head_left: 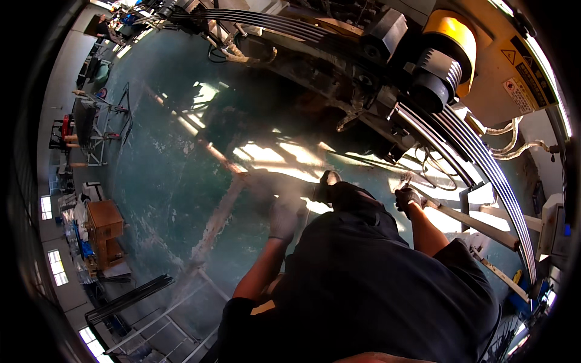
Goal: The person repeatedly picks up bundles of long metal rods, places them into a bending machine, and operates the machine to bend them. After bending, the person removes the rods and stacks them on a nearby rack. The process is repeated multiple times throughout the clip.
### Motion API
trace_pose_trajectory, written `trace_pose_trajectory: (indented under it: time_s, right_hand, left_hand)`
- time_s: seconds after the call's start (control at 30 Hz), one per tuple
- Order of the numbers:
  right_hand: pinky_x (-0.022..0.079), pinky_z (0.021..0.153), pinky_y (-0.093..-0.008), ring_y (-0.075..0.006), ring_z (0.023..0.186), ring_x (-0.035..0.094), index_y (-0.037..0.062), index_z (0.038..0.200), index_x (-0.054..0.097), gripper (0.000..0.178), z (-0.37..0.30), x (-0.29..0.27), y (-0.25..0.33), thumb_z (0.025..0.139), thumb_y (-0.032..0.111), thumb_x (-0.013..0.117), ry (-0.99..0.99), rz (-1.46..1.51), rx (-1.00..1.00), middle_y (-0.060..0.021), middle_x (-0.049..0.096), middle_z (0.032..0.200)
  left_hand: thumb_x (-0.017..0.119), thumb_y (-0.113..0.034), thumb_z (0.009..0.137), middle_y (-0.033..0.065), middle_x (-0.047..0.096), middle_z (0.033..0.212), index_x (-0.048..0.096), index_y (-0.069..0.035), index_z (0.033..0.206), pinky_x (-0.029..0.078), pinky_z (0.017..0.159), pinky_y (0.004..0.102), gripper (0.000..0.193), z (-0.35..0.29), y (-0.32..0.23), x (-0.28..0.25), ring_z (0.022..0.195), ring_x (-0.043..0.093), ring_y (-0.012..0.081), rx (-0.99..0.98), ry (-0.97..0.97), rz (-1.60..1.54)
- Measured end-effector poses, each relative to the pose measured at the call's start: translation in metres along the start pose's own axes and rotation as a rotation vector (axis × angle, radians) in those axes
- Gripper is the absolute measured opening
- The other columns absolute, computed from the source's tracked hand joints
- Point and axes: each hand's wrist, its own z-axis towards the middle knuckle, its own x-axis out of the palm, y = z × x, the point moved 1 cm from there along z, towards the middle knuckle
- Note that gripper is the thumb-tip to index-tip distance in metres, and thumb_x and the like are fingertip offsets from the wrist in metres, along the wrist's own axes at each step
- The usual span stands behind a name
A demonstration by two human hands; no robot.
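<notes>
My left hand point(285, 219), in a light grey glove, hangs low to the left of my body, over the green floor. A pale haze smears its fingers, so I cannot tell whether it holds anything. Closed and in a dark glove, my right hand point(409, 199) is out to the right of my body. Its fingers curl around something I cannot make out in the glare. Close beside it, a long pale bar point(475, 225) slants down to the right; whether hand and bar touch is unclear. My dark shoe point(327, 180) shows between the hands.
A long machine with black rails point(478, 154), a yellow and black motor point(449, 51) and loose hoses point(514, 136) runs across the far and right sides. To the left stand a brown wooden cabinet point(105, 221), a wheeled cart point(88, 130) and a light metal frame point(169, 317).
</notes>
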Motion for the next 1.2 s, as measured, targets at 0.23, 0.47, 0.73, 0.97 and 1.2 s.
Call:
trace_pose_trajectory:
  time_s: [0.23, 0.47, 0.73, 0.97, 1.2]
  right_hand:
    - [0.054, 0.060, -0.0331, -0.0152, 0.064, 0.066, 0.0011, 0.096, 0.072, 0.028, -0.039, 0.081, 0.210, 0.093, 0.029, 0.069, 0.095, -0.043, -0.470, -0.0070, 0.070, 0.078]
    - [0.052, 0.056, -0.0312, -0.0149, 0.064, 0.065, 0.0021, 0.099, 0.070, 0.027, 0.005, 0.124, 0.224, 0.096, 0.028, 0.067, -0.015, 0.140, -0.180, -0.0044, 0.067, 0.080]
    - [0.053, 0.051, -0.0363, -0.0203, 0.063, 0.065, 0.0021, 0.096, 0.070, 0.024, -0.046, 0.259, 0.156, 0.098, 0.026, 0.070, -0.246, 0.694, 0.438, -0.0079, 0.065, 0.078]
    - [0.054, 0.093, -0.0427, -0.0348, 0.115, 0.069, 0.0091, 0.115, 0.077, 0.049, -0.017, 0.351, 0.197, 0.090, 0.049, 0.064, 0.127, -0.600, -0.015, -0.0168, 0.074, 0.119]
    - [0.055, 0.057, -0.0353, -0.0188, 0.064, 0.067, -0.0024, 0.097, 0.072, 0.029, 0.010, 0.310, 0.413, 0.094, 0.026, 0.067, -0.096, 0.326, 0.117, -0.0101, 0.072, 0.084]
  left_hand:
    - [0.061, -0.015, 0.104, 0.0111, 0.071, 0.094, 0.066, 0.002, 0.114, 0.058, 0.075, 0.0321, 0.021, 0.113, -0.088, -0.067, 0.080, 0.069, 0.0197, -0.108, -0.168, -0.376]
    - [0.060, -0.019, 0.105, 0.0085, 0.072, 0.092, 0.067, 0.002, 0.114, 0.057, 0.073, 0.0297, 0.024, 0.243, -0.070, -0.142, 0.078, 0.068, 0.0162, -0.114, 0.303, -0.152]
    - [0.063, -0.016, 0.102, 0.0087, 0.071, 0.090, 0.067, -0.001, 0.113, 0.056, 0.067, 0.0314, 0.020, 0.373, -0.160, -0.267, 0.072, 0.065, 0.0163, -0.096, 0.102, -0.202]
    - [0.064, -0.017, 0.102, 0.0099, 0.070, 0.088, 0.067, 0.001, 0.110, 0.056, 0.066, 0.0318, 0.019, 0.428, -0.135, -0.312, 0.072, 0.066, 0.0179, -0.202, 0.173, -0.244]
    - [0.069, -0.020, 0.098, 0.0080, 0.072, 0.098, 0.072, 0.002, 0.110, 0.054, 0.082, 0.0322, 0.025, 0.503, -0.111, -0.347, 0.090, 0.066, 0.0171, -0.244, 0.152, -0.134]
